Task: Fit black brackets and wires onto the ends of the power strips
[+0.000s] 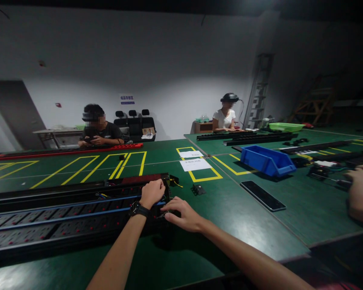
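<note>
A long black power strip housing (79, 217) with rows of sockets, red dots and blue lines lies across the left of the table. My left hand (153, 193), wearing a black watch (138, 209), is closed over the right end of this power strip, its fingertips mostly hidden. Just below and to the right, my right hand (183, 214) has thumb and fingers drawn together at the same end; what lies between them is too dark to make out. Yellow wires (177, 183) stick out beyond the end. A small black bracket (199, 189) sits nearby on the table.
On the green table are a dark phone (262, 195), a blue bin (267, 162) and white papers (195, 164). At the right edge another person's hand (362, 193) holds a tool. Two people sit across the table, near a red strip (63, 152) and black strips (260, 139).
</note>
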{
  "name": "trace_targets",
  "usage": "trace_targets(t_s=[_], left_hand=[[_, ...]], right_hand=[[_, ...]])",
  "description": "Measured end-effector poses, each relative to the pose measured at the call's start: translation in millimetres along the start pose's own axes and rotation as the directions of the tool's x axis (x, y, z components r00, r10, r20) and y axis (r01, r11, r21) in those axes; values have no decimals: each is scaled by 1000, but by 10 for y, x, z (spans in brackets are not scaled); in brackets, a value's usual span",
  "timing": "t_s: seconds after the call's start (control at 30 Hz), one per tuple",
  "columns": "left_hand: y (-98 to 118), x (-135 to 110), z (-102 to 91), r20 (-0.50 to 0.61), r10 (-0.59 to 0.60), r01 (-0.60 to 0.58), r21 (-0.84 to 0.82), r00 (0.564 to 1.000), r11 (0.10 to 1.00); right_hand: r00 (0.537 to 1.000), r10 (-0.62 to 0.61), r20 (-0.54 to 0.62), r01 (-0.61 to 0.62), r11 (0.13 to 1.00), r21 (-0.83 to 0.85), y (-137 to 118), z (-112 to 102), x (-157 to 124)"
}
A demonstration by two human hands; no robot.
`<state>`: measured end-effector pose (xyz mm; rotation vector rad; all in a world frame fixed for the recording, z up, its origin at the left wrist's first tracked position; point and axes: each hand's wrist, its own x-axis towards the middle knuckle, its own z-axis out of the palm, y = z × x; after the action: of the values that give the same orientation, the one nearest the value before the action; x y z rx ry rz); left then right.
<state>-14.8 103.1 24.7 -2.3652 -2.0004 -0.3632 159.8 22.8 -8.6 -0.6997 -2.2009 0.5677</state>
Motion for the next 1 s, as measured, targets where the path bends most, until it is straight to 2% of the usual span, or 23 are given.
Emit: trace_targets(t_s=[0.1, 0.17, 0.27, 0.37, 0.5, 0.63, 0.7, 0.77, 0.83, 1.0], left_hand=[[0, -2, -2, 5, -5, 5, 2, 1000, 1000], [1, -2, -3, 9, -8, 8, 3, 1000, 1000], [3, -1, -5, 14, -9, 9, 4, 1000, 1000], [7, 2, -8, 20, -20, 20, 6, 1000, 1000], [8, -1, -9, 19, -19, 19, 4, 1000, 1000], [-2, -8, -3, 6, -5, 5, 3, 1000, 1000], [-5, -9, -2, 6, -1, 1, -1, 1000, 1000], [-5, -9, -5, 10, -4, 4, -5, 1000, 1000], [-1, -11, -12, 17, -11, 11, -8, 1000, 1000], [14, -21, -38, 31, -13, 14, -18, 999, 1000]], right_hand=[[995, 18, -99, -22, 999, -36, 8, -61, 32], [985, 56, -163, -86, 979, -183, 87, -148, 34], [957, 163, -239, -260, 846, -465, 276, -318, -4], [926, 258, -275, -376, 692, -616, 443, -466, -61], [870, 335, -361, -492, 557, -669, 531, -608, -94], [773, 412, -482, -630, 409, -660, 567, -754, -114], [725, 501, -472, -671, 357, -650, 608, -815, -138], [683, 597, -420, -689, 337, -642, 664, -847, -164], [672, 634, -383, -690, 347, -635, 725, -847, -184], [727, 545, -418, -670, 429, -606, 857, -785, -205]])
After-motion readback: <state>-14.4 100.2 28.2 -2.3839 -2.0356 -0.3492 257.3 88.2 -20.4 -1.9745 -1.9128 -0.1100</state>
